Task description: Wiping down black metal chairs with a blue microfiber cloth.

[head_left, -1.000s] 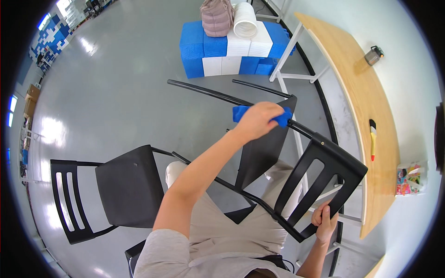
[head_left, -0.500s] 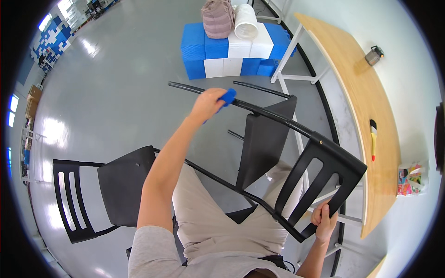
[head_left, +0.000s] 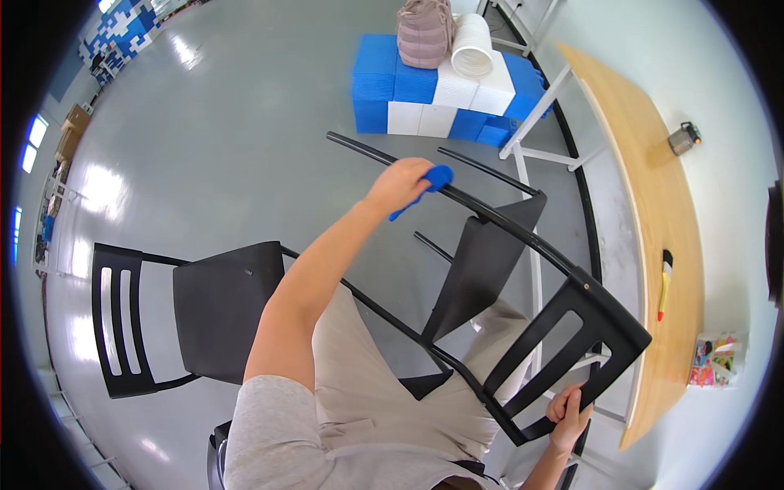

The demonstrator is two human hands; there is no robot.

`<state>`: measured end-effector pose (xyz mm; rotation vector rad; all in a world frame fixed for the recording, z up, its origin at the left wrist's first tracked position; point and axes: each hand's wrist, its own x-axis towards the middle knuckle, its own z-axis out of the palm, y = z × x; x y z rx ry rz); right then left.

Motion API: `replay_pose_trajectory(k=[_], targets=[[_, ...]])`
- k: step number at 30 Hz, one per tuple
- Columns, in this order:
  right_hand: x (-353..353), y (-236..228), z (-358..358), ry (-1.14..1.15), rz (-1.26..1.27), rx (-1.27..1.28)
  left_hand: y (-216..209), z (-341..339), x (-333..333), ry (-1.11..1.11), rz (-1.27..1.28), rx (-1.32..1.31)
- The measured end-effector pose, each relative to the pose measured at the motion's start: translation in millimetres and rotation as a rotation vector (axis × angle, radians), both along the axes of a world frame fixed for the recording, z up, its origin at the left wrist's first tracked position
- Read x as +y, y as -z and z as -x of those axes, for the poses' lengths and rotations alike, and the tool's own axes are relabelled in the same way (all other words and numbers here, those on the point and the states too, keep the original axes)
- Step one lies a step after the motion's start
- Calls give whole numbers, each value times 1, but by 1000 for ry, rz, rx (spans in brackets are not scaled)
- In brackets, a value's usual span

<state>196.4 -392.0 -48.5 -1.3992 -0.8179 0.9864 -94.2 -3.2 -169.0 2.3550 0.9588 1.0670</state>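
A black chair point(head_left: 488, 260) lies tipped across my lap, its slatted backrest toward the lower right and its legs pointing up and left. My left hand point(head_left: 402, 186) is closed round a blue cloth point(head_left: 438, 177), which is pressed about one of the chair's black tube legs. My right hand point(head_left: 569, 408) grips the lower edge of the slatted backrest point(head_left: 608, 327), fingers wrapped over it. The far side of the seat is hidden from me.
To my left stands a second black chair point(head_left: 224, 310). A wooden table point(head_left: 665, 220) on the right bears a bottle point(head_left: 684, 139), a yellow-handled brush point(head_left: 665, 284) and a colourful packet point(head_left: 717, 361). Ahead, blue and white blocks point(head_left: 371, 110) carry a backpack point(head_left: 425, 33) and a white tube point(head_left: 472, 49).
My left hand with the blue cloth has shifted slightly along the leg toward the seat. The whole view has turned a little, and the chair stays tipped in my right hand.
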Motion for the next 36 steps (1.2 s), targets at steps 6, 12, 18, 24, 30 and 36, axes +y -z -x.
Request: replay_pose_trajectory(k=[6,12,18,24,30,36], targets=[[-1,-1,-3,2,4,8,27,73,43,-357,122,104],[-2,-5,3,-39,8,-29,55,132,71,-641,263,249],[0,-8,10,-102,2,-78,42,123,55,-638,529,322],[-3,-7,8,-75,8,-94,5,32,-6,-377,298,-24],[3,-10,13,-96,13,-18,-15,-65,-68,-175,129,-265],[2,-7,10,-76,2,-13,0,-88,-127,-345,-126,-528]])
